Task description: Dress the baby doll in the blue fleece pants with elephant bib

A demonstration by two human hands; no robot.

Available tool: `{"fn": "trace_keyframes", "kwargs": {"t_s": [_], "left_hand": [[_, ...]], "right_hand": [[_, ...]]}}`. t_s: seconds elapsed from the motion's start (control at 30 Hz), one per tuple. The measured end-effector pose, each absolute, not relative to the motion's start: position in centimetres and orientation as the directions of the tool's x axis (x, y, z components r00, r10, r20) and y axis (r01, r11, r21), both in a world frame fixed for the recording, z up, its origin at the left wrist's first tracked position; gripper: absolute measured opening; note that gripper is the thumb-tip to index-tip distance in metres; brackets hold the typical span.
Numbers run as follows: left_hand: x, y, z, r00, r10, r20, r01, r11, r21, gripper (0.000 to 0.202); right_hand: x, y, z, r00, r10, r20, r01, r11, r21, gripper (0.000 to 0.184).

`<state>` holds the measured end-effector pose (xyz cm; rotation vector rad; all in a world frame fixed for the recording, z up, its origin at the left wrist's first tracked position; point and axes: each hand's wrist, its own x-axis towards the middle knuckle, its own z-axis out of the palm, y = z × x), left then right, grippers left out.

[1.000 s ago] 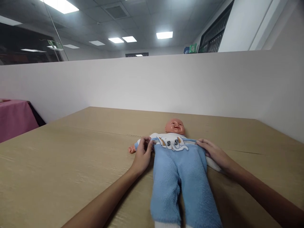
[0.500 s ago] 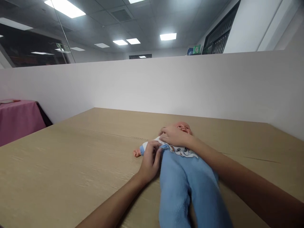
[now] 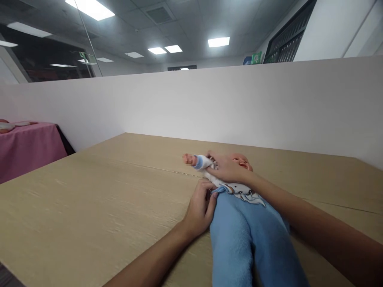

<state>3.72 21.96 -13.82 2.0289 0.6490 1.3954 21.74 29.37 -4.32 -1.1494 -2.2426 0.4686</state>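
Note:
A baby doll (image 3: 239, 191) lies on its back on the brown tabletop, its head away from me. It wears a white top (image 3: 239, 188) with a printed figure and fuzzy blue trousers (image 3: 236, 235). My right hand (image 3: 226, 167) lies across the doll's upper chest, thumb and fingers closed around its white sleeve (image 3: 202, 162). The doll's small hand sticks out past the blue cuff, pointing left. At the doll's waist, my left hand (image 3: 203, 205) pinches the edge of the clothing between thumb and fingers. Part of the doll's face and shoulder is hidden behind my right hand.
The brown tabletop (image 3: 98, 199) has a seam running across it. A white partition (image 3: 179, 107) stands behind it. To the left is a table with a pink cloth (image 3: 32, 147), with doll-like limbs on it. Green and blue packages (image 3: 256, 58) show above the partition.
The doll's sleeved arm has swung upward, from pointing down-left to pointing left near its shoulder, with my right hand at the sleeve. My left hand stays at the waist. The view has shifted slightly.

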Motion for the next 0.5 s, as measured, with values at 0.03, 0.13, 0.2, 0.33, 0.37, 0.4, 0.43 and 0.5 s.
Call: {"fn": "trace_keyframes", "kwargs": {"t_s": [0.03, 0.13, 0.2, 0.33, 0.37, 0.4, 0.43, 0.5], "left_hand": [[3.7, 21.9, -13.9, 0.341, 0.657, 0.672, 0.075, -0.732, 0.677, 0.014], [3.3, 21.9, -14.1, 0.341, 0.563, 0.753, 0.17, -0.824, 0.54, 0.026], [3.0, 22.0, -14.3, 0.349, 0.475, 0.807, 0.241, -0.878, 0.412, 0.035], [2.4, 22.3, -14.5, 0.367, 0.315, 0.875, 0.228, -0.943, 0.244, 0.043], [2.4, 22.4, -14.5, 0.36, 0.297, 0.885, 0.199, -0.951, 0.238, 0.043], [2.5, 22.4, -14.5, 0.35, 0.296, 0.889, 0.166, -0.953, 0.253, 0.041], [2.6, 22.3, -14.5, 0.325, 0.323, 0.889, 0.132, -0.946, 0.296, 0.037], [3.1, 22.1, -14.5, 0.227, 0.482, 0.846, 0.041, -0.873, 0.486, 0.024]], "right_hand": [[22.4, 29.0, -4.1, -0.458, 0.823, 0.337, 0.6, 0.566, -0.565, 0.029], [24.1, 28.1, -3.8, -0.48, 0.817, 0.319, 0.535, 0.561, -0.631, 0.039], [24.6, 27.7, -4.1, -0.479, 0.82, 0.313, 0.524, 0.554, -0.647, 0.047], [24.4, 27.3, -4.8, -0.47, 0.816, 0.338, 0.535, 0.567, -0.626, 0.048], [24.2, 27.2, -5.0, -0.475, 0.81, 0.344, 0.535, 0.576, -0.618, 0.046], [24.0, 27.2, -5.2, -0.483, 0.804, 0.347, 0.534, 0.584, -0.611, 0.044], [23.8, 27.1, -5.3, -0.491, 0.799, 0.347, 0.533, 0.591, -0.606, 0.041], [23.5, 26.9, -5.3, -0.506, 0.793, 0.34, 0.533, 0.597, -0.6, 0.036]]}}
